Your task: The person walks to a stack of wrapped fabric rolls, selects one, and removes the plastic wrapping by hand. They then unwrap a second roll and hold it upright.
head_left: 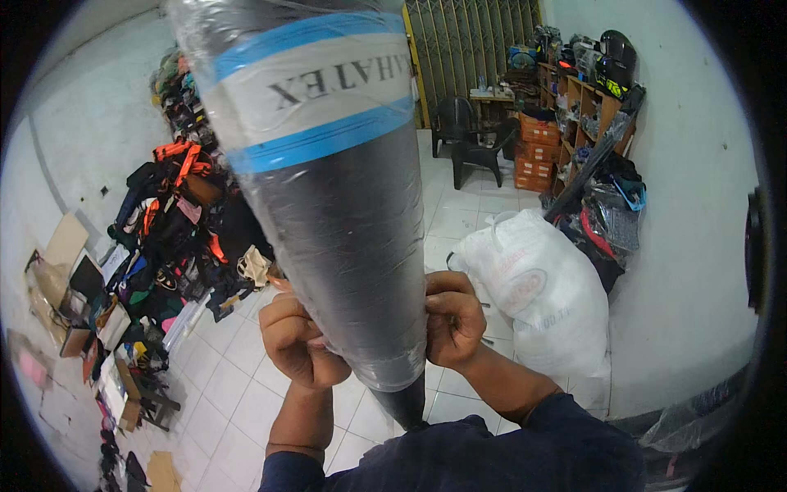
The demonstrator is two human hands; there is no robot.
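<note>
A large roll of dark material [344, 221], wrapped in clear plastic, stands tall in front of me and fills the middle of the view. Around its upper part runs a white band with blue edges [320, 86]. My left hand [302, 340] is closed at the roll's left side, its fingers pinching the plastic wrap [373, 373] near the lower end. On the opposite side, my right hand [453, 320] is also closed, fingers curled against the wrap. Below the plastic's edge, the bare dark end [402, 403] reaches down toward my body. Some fingertips are hidden by the roll.
A big heap of bags and cloth [193, 213] lines the left wall. To the right rests a bulging white sack [541, 287]. Farther back are dark plastic chairs [478, 156], orange boxes [537, 153], a wooden shelf [586, 102] and a folding metal gate [467, 49].
</note>
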